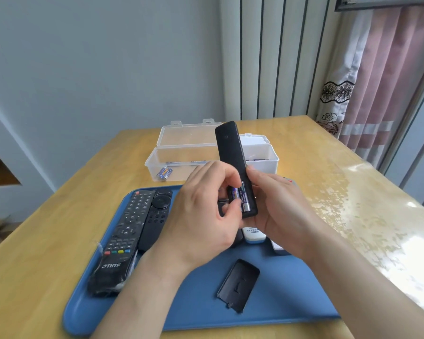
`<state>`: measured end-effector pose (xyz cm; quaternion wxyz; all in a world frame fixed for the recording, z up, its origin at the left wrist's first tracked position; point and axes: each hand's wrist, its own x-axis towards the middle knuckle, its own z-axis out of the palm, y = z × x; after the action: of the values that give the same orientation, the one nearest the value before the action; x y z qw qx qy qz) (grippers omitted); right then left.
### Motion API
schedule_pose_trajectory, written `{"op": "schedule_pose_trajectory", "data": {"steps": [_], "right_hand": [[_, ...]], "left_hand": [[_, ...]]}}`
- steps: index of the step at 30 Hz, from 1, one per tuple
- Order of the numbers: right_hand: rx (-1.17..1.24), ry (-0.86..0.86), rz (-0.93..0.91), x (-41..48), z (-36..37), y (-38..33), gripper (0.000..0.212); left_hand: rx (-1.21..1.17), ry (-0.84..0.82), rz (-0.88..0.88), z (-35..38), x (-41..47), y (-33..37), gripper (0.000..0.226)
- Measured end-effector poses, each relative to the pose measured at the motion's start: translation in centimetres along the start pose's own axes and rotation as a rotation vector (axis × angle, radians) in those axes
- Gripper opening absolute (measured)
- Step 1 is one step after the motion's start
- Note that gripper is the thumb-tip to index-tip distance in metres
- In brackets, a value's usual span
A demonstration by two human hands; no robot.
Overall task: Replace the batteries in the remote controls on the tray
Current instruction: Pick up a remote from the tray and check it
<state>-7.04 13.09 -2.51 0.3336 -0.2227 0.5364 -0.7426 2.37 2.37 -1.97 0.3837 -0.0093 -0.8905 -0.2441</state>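
Head view, left to right. Big black remote (119,243) on the tray (279,302): "THTF" in white near its bottom end. It's in shiny wrap, so expect it to slide in your fingers. Touching it is a second black remote (154,216) with a round pad, no readable marking. Behind the tray sits a clear box (171,152), lid open, with spare cells (164,172) inside; their label print is too small to read.

Your left hand (201,216) pinches thumb and forefinger on the left of two batteries (244,199) seated in the open bay of the slim remote (230,148), which is held upright above the tray, back toward you.

- **Batteries:** light, rigid, smooth, likely sprung. Lever one up from an end rather than pulling mid-body.
- **Slim remote:** light hard plastic, best held by its long edges.
- **Battery cover (239,285):** lies loose on the tray; thin, tabs probably fragile.
- **White remote (254,235):** mostly hidden, print illegible.

Your right hand (279,211) wraps the slim remote's lower half.
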Motion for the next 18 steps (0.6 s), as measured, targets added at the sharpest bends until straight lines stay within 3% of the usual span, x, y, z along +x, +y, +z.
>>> {"op": "schedule_pose_trajectory", "data": {"steps": [8, 18], "right_hand": [[-0.016, -0.019, -0.022, 0.3, -0.1, 0.6, 0.041], [0.001, -0.009, -0.006, 0.4, 0.7, 1.7, 0.038]], "left_hand": [[-0.098, 0.047, -0.044, 1.0, -0.3, 0.2, 0.031], [-0.214, 0.102, -0.208, 0.7, 0.1, -0.4, 0.012]]}}
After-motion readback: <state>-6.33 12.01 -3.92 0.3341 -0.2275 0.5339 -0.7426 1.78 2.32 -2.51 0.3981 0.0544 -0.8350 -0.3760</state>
